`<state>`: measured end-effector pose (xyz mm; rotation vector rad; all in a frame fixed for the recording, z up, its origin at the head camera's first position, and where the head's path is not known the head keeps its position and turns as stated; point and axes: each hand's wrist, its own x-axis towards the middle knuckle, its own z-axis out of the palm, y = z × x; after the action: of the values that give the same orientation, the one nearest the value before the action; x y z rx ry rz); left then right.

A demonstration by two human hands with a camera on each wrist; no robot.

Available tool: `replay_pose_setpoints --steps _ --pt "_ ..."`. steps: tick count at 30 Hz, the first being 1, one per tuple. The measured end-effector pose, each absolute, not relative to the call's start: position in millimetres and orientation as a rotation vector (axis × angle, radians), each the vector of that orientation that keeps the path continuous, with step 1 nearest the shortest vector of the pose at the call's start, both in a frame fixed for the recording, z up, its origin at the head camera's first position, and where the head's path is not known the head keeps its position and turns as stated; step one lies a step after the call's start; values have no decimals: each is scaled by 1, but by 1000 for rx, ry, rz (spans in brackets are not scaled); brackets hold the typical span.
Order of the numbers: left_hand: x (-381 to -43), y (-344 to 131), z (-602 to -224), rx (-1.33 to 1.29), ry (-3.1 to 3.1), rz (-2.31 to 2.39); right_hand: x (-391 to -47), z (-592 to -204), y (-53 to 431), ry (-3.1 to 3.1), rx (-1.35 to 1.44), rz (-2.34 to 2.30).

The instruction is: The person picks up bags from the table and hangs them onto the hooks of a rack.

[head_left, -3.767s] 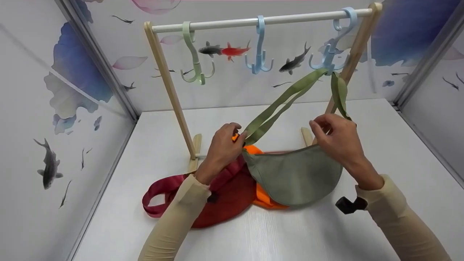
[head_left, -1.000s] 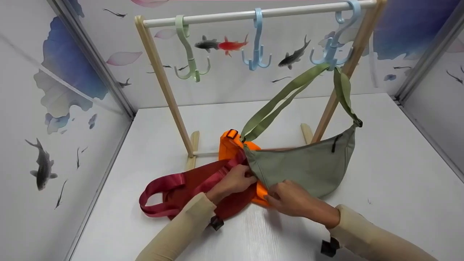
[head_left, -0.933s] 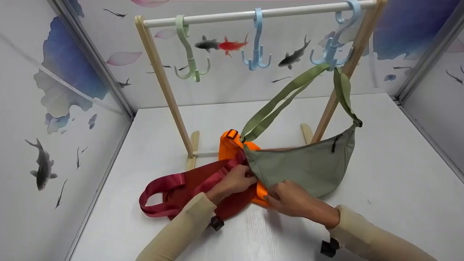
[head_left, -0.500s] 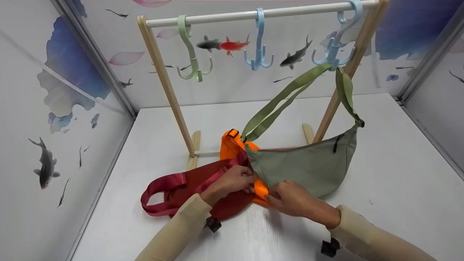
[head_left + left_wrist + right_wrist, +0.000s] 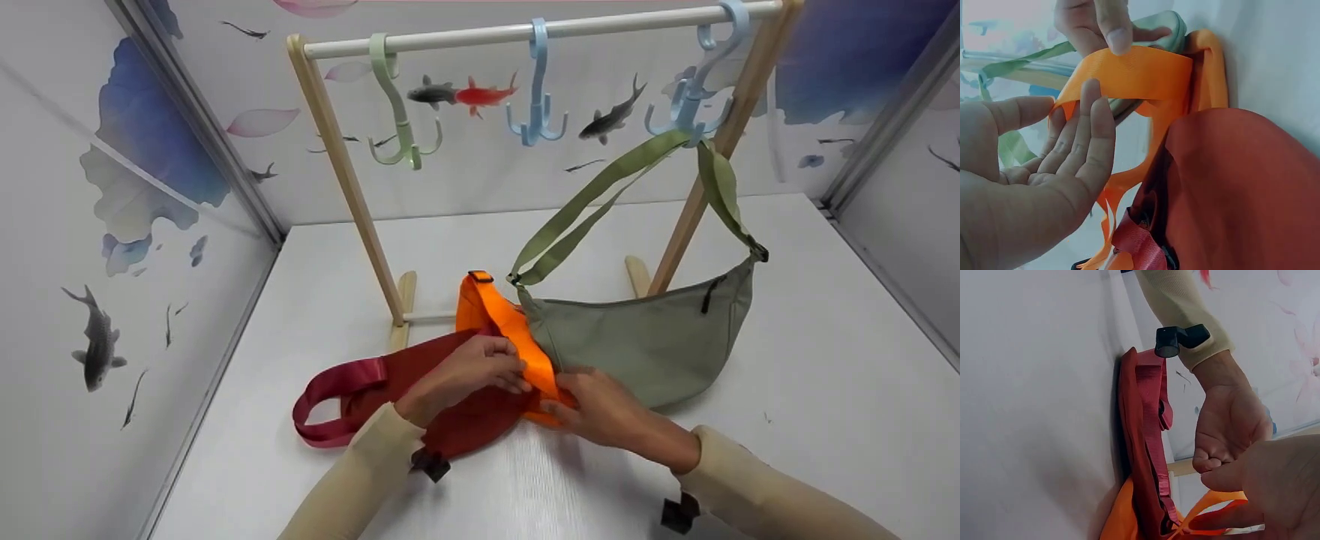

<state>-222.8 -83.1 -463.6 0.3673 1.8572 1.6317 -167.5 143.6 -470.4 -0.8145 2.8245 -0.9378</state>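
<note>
In the head view my left hand (image 5: 469,379) pinches a wide orange strap (image 5: 521,337), its thumb at one edge in the left wrist view. Facing it, my right hand (image 5: 604,405) holds the strap's lower stretch, thumb (image 5: 1119,39) over the webbing. The strap belongs to an orange bag (image 5: 541,418), mostly hidden between two others. A dark red bag (image 5: 484,424) with a crimson strap (image 5: 337,375) lies under my left hand. Right of the strap, a grey-green crescent bag (image 5: 645,345) hangs by its green strap (image 5: 577,202) from the right blue hook (image 5: 684,109).
A wooden rack with a white rail (image 5: 465,36) stands behind the bags. A green hook (image 5: 405,135) and a middle blue hook (image 5: 536,120) hang from it, bearing nothing. Printed walls enclose the white table (image 5: 825,315) at the back and sides.
Both hands have come down from the green bag to the orange strap. The strap now lies drawn out over the red bag's edge, and the green bag has shifted slightly right.
</note>
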Motion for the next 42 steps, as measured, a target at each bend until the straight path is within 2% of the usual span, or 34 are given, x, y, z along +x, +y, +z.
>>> replay_pose_setpoints --steps 9,24,28,35,42 --pt "-222 -91 -453 414 1840 1730 -174 -469 145 2683 -977 -1168" --pt "-226 -94 -453 539 1947 1713 -180 -443 156 2347 -755 -1628" --pt "-229 -88 -461 478 2096 1630 -182 -443 158 2361 -712 -1673" --pt "-239 -79 -471 174 2239 1544 -183 -446 160 2375 -650 -1671" --pt "-249 -74 -476 85 2317 1486 -184 -448 161 2414 -634 -1616"
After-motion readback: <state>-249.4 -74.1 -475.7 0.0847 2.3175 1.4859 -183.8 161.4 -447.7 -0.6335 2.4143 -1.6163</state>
